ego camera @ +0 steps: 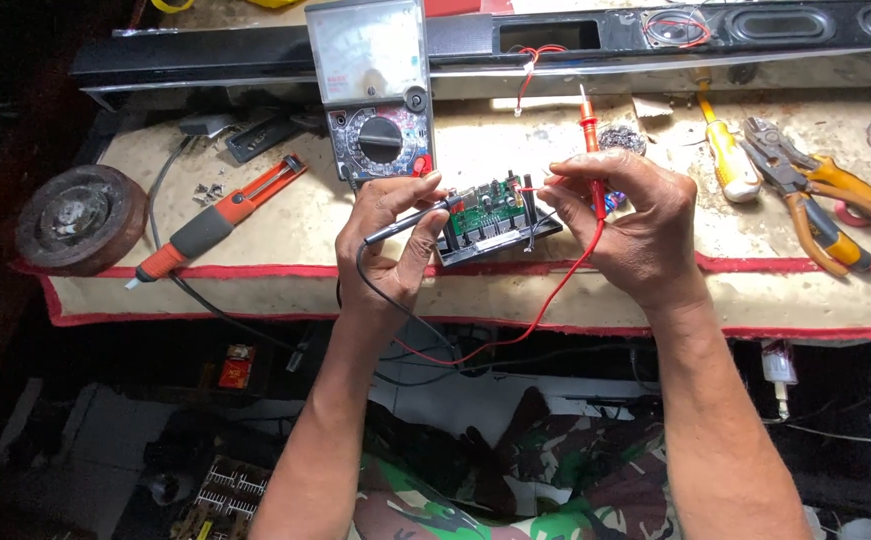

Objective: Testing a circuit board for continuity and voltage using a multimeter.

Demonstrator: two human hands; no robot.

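Both grips are closed on test probes: the left hand (387,232) pinches the black probe (410,222) between thumb and fingers, and the right hand (627,222) holds the red probe (591,150) almost upright, its handle standing above the fingers. Between the two hands lies a small green circuit board (490,212) in a black frame, on the cream-coloured bench (285,240) cover near the front edge. The black probe tip points to the left side of the board; the red tip is hidden behind the right fingers. Just behind the board stands an analog multimeter (373,90). A soldering iron (217,222) with orange handle lies at the left, and a yellow screwdriver (727,155) and orange pliers (817,195) at the right.
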